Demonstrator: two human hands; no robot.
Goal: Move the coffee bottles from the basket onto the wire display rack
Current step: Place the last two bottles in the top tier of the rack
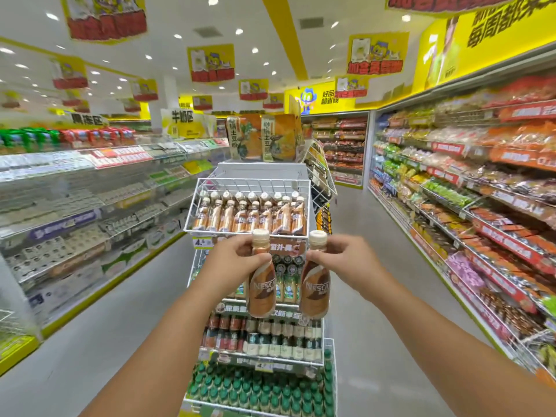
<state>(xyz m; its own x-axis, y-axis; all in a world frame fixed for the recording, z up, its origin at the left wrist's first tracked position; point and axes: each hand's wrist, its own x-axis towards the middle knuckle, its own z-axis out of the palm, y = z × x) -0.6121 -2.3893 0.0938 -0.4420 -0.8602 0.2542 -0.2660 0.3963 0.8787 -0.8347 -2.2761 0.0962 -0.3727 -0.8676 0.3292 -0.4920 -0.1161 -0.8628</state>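
**Two coffee bottles held up before the wire rack**

Head view. Left hand [237,256] curled round the neck of one coffee bottle [261,284], just under its cap. Right hand [337,256] likewise wrapped around the neck of a second coffee bottle [314,285]. Both bottles upright, side by side, slightly apart, hanging in the air just below and in front of the top tier of the wire display rack [192,206].

Top tier [245,185] already lined with a row of similar bottles [249,216], leaning back, caps toward the rear; open wire space behind them. Front rail of that tier between the held bottles and the row. Price tag [200,242] clipped at the rail's left corner.

Lower on the same rack: a tier partly hidden behind the held bottles, then a tier of dark and pale bottles [264,338], then green-capped bottles [258,389] at the bottom. Orange cartons [261,136] stacked on top of the rack.

Long store shelves [75,206] to the left, packed snack shelves [481,191] to the right, grey floor [376,311] on either side. Basket not in sight.
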